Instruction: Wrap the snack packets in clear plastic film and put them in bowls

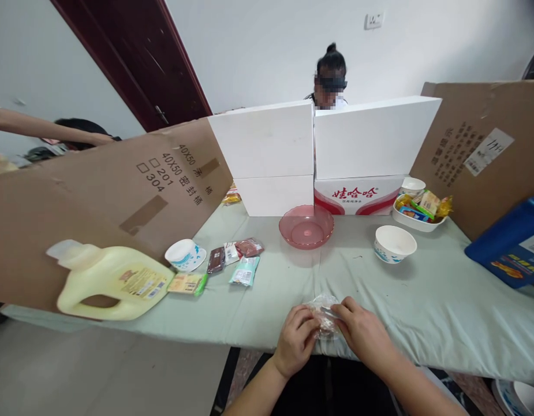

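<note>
Both hands meet at the table's near edge around a small clear plastic packet (322, 315). My left hand (295, 341) pinches its left side and my right hand (365, 334) pinches its right side, fingers closed on the crinkled wrapper. What is inside the packet is hidden by my fingers. A pink translucent bowl (306, 226) stands further back in the middle, and a white paper bowl (394, 243) sits to its right.
Several snack packets (238, 259) and a tipped paper cup (185, 255) lie at left by a yellow jug (108, 281). A white dish of snacks (419, 211) and blue jug (511, 243) stand right. Cardboard (119, 190) and white boxes (327, 150) wall the table; a person sits behind.
</note>
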Available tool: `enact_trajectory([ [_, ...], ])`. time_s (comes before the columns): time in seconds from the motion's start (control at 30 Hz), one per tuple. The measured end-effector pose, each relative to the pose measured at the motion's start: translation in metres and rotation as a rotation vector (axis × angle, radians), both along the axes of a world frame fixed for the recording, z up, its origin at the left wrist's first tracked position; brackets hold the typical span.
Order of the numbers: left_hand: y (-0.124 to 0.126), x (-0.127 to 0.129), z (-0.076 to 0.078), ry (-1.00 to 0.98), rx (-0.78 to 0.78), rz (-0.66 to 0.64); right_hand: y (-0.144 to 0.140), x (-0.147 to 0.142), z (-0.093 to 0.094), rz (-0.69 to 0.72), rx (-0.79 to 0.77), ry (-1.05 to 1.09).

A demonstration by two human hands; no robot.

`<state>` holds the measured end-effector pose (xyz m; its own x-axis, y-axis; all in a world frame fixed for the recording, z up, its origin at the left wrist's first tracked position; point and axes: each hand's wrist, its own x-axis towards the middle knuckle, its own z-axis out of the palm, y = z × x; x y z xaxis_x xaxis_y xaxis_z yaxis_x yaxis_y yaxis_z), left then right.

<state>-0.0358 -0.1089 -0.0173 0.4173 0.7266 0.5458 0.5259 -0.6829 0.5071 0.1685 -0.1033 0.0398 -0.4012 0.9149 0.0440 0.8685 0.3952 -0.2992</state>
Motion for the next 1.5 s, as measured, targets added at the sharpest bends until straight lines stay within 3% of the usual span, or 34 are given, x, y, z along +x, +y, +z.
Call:
enact_trajectory([
  [0.2, 0.000, -0.001, 0.000, -0.018, -0.007, -0.020, 0.014, -0.001, 0.012, 0.140, -0.008, -0.095],
  [0.3, -0.001, -0.001, -0.005, -0.045, -0.009, 0.015, 0.016, 0.035, 0.007, 0.064, -0.076, -0.077],
  [0.43, -0.002, -0.001, -0.009, -0.134, -0.009, 0.053, 0.012, 0.106, -0.019, -0.122, -0.106, -0.115],
  [0.57, 0.001, -0.003, -0.011, -0.369, -0.135, 0.212, 0.007, 0.144, -0.048, -0.278, 0.103, -0.111],
  [0.67, 0.005, -0.008, -0.012, -0.745, -0.368, 0.424, 0.005, 0.132, -0.048, -0.278, 0.325, 0.018],
  [0.73, 0.005, -0.013, -0.010, -0.962, -0.502, 0.526, 0.001, 0.110, -0.033, -0.202, 0.426, 0.177],
  [0.8, 0.002, -0.017, -0.005, -1.035, -0.529, 0.585, -0.008, 0.081, -0.011, -0.105, 0.480, 0.331],
  [0.93, -0.009, -0.016, 0.008, -0.819, -0.346, 0.547, -0.030, 0.014, 0.021, 0.292, 0.349, 0.455],
  [0.97, -0.011, -0.015, 0.011, -0.761, -0.311, 0.517, -0.032, -0.001, 0.021, 0.396, 0.286, 0.431],
  [1.03, -0.011, -0.013, 0.015, -0.673, -0.267, 0.469, -0.030, -0.024, 0.013, 0.470, 0.193, 0.373],
  [1.13, -0.004, -0.014, 0.020, -0.555, -0.187, 0.462, -0.012, -0.037, -0.012, 0.316, 0.125, 0.248],
  [1.27, -0.001, -0.020, 0.027, -0.470, -0.029, 0.461, 0.009, -0.027, -0.035, 0.063, 0.040, 0.030],
  [1.33, -0.005, -0.019, 0.031, -0.406, 0.069, 0.353, 0.011, -0.022, -0.037, 0.030, -0.027, -0.014],
  [1.4, -0.010, -0.014, 0.033, -0.271, 0.114, 0.156, 0.009, -0.018, -0.036, 0.006, -0.074, -0.020],
  [1.47, -0.010, -0.010, 0.034, -0.074, 0.065, 0.027, 0.007, -0.016, -0.034, -0.019, -0.090, -0.015],
  [1.5, -0.007, -0.010, 0.033, 0.035, 0.016, 0.033, 0.006, -0.014, -0.034, -0.026, -0.086, -0.010],
])
